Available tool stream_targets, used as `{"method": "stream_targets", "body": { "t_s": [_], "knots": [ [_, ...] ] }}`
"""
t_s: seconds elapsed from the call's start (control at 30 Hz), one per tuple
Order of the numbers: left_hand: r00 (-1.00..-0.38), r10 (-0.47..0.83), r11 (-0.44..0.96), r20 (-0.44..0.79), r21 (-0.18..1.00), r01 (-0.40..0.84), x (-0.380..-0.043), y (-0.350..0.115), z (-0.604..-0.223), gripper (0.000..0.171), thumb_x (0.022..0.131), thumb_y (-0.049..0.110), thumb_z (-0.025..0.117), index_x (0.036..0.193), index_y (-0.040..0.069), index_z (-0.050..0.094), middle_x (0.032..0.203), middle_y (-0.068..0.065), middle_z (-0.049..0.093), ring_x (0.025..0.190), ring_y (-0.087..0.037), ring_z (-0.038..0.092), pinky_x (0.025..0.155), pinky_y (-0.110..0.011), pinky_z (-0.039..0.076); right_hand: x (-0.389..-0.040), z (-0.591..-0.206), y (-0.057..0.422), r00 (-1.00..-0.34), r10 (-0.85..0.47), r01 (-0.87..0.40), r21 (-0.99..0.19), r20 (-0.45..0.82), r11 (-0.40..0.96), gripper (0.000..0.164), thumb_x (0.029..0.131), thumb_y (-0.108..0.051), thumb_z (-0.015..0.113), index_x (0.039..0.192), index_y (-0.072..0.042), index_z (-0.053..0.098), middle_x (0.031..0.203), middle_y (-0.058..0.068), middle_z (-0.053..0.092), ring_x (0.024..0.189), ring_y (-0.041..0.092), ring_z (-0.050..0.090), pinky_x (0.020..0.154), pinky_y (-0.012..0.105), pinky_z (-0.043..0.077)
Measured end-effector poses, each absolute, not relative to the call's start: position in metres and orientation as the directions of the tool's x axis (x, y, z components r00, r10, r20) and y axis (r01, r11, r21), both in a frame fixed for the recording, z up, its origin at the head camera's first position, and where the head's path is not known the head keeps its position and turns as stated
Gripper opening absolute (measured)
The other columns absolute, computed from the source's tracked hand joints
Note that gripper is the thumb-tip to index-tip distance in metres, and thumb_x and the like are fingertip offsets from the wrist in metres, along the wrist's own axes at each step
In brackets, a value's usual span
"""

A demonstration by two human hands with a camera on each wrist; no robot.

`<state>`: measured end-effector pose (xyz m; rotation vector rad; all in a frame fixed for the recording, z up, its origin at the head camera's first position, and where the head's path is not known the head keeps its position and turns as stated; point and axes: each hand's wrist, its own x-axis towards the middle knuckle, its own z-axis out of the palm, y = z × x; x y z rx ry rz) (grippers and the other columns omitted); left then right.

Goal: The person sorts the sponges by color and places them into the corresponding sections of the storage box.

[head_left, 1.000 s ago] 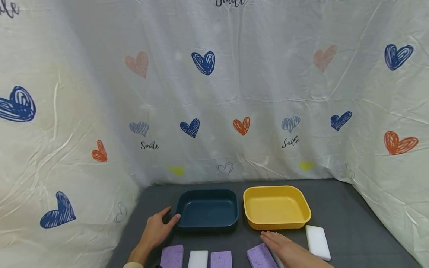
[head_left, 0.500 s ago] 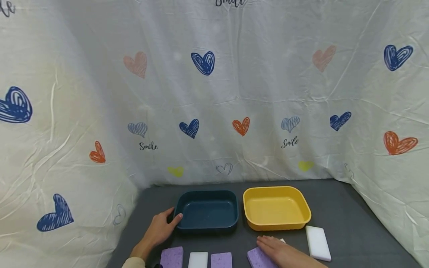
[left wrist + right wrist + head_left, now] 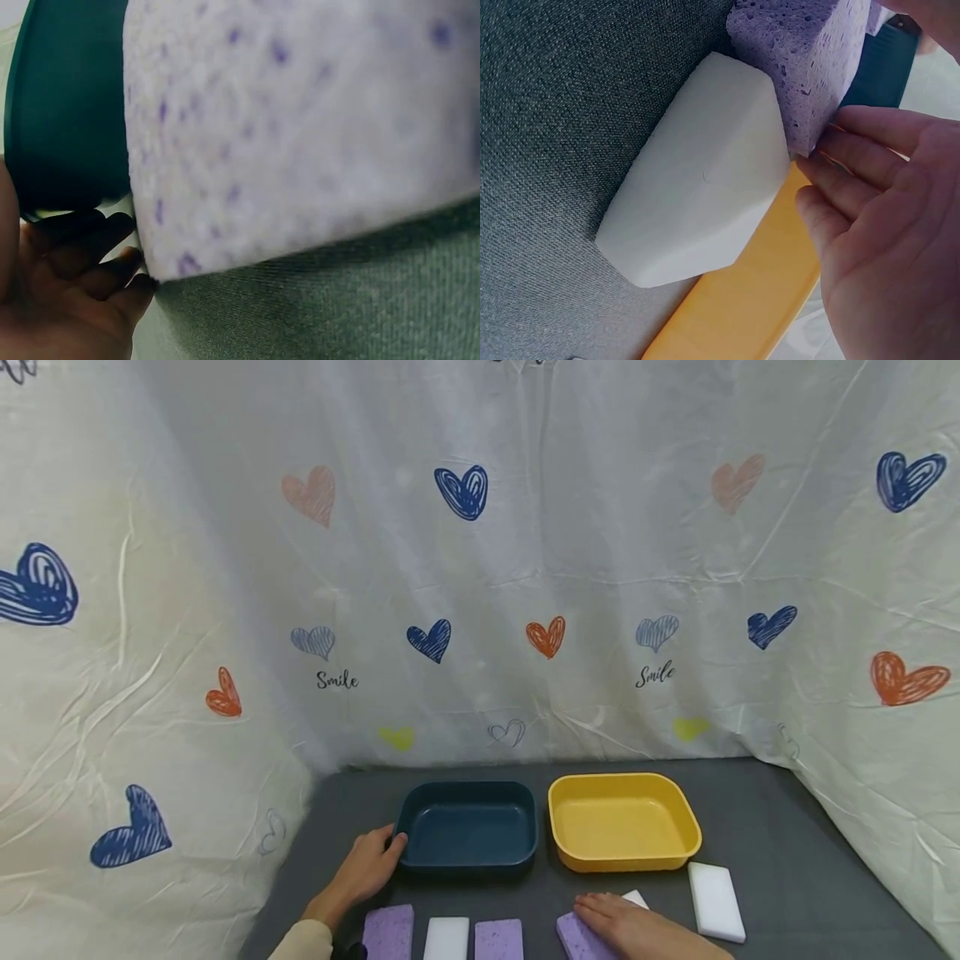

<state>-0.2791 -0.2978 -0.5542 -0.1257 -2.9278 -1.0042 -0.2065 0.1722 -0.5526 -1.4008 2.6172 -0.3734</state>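
The person's left hand (image 3: 367, 864) pinches the dark blue tray (image 3: 467, 828) at its 8 o'clock edge, thumb over the rim and fingers outside, while the right hand (image 3: 626, 927) lies against the purple sponge (image 3: 576, 937), fingers loosely extended rather than clasping it. That sponge rests on the grey table (image 3: 795, 868) towards 7 o'clock of the yellow tray (image 3: 626, 827), with a white block (image 3: 697, 172) just beside it. The work looks barely begun: neither tray holds any piece, and the purple sponge seems not yet lifted.
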Motion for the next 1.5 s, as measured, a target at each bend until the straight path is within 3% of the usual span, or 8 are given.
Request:
{"method": "stream_targets", "body": {
  "t_s": [0.2,0.3,0.5,0.73,0.97,1.3,1.5],
  "knots": [
    [-0.995,0.044,0.792,0.087,0.605,0.088,-0.278,-0.291,-0.551,0.025,0.113,0.018,0.054,0.117,0.009,0.077,0.114,-0.008,0.079,0.122,-0.032,0.072,0.1,-0.058,0.057,-0.204,-0.549,0.172,-0.571,-0.82,-0.774,-0.31,-0.033,0.552,0.083,0.103,-0.069,0.06,0.157,-0.006,0.058,0.158,0.013,0.061,0.146,0.028,0.06,0.117,0.044,0.053],
    [-0.996,0.027,0.797,0.08,0.6,0.07,-0.279,-0.289,-0.552,0.024,0.112,0.017,0.052,0.108,0.01,0.075,0.102,-0.004,0.076,0.11,-0.025,0.071,0.093,-0.052,0.056,-0.203,-0.548,0.171,-0.585,-0.81,-0.76,-0.316,-0.048,0.568,0.084,0.102,-0.071,0.061,0.158,-0.007,0.057,0.159,0.012,0.06,0.146,0.028,0.059,0.118,0.045,0.052],
    [-0.997,0.011,0.797,0.077,0.602,0.056,-0.277,-0.284,-0.549,0.025,0.111,0.014,0.051,0.091,0.011,0.065,0.079,0.0,0.057,0.084,-0.019,0.056,0.079,-0.042,0.049,-0.201,-0.545,0.169,-0.637,-0.755,-0.67,-0.375,-0.152,0.641,0.087,0.097,-0.074,0.067,0.16,-0.015,0.056,0.163,0.004,0.057,0.149,0.025,0.056,0.12,0.048,0.05],
    [-0.997,-0.016,0.796,0.079,0.604,0.035,-0.274,-0.28,-0.548,0.026,0.108,0.01,0.052,0.083,0.012,0.058,0.071,0.001,0.045,0.072,-0.018,0.05,0.072,-0.036,0.046,-0.201,-0.545,0.168,-0.651,-0.74,-0.647,-0.388,-0.167,0.656,0.087,0.096,-0.075,0.067,0.159,-0.016,0.057,0.162,0.002,0.058,0.148,0.023,0.056,0.12,0.048,0.05],
    [-0.993,-0.014,0.815,0.115,0.577,0.055,-0.275,-0.276,-0.545,0.024,0.107,0.01,0.051,0.085,0.011,0.059,0.073,0.0,0.049,0.074,-0.019,0.051,0.074,-0.04,0.049,-0.203,-0.544,0.166,-0.673,-0.713,-0.599,-0.421,-0.197,0.681,0.088,0.092,-0.076,0.072,0.16,-0.021,0.056,0.161,-0.002,0.057,0.146,0.02,0.057,0.119,0.05,0.051],
    [-0.972,-0.002,0.813,0.234,0.566,0.135,-0.275,-0.276,-0.555,0.023,0.1,0.011,0.048,0.077,0.011,0.05,0.069,0.001,0.041,0.068,-0.022,0.047,0.066,-0.044,0.045,-0.205,-0.525,0.158,-0.688,-0.717,-0.62,-0.419,-0.117,0.663,0.101,0.084,-0.076,0.08,0.161,-0.016,0.054,0.159,0.001,0.057,0.141,0.017,0.057,0.118,0.047,0.052],
    [-0.993,-0.03,0.811,0.116,0.583,0.043,-0.275,-0.272,-0.546,0.024,0.105,0.01,0.048,0.081,0.01,0.052,0.072,-0.001,0.043,0.069,-0.021,0.047,0.069,-0.039,0.044,-0.21,-0.495,0.151,-0.689,-0.724,-0.674,-0.341,-0.028,0.655,0.101,0.082,-0.065,0.088,0.16,-0.01,0.054,0.161,0.004,0.056,0.143,0.022,0.057,0.121,0.048,0.049]
  ]
}}
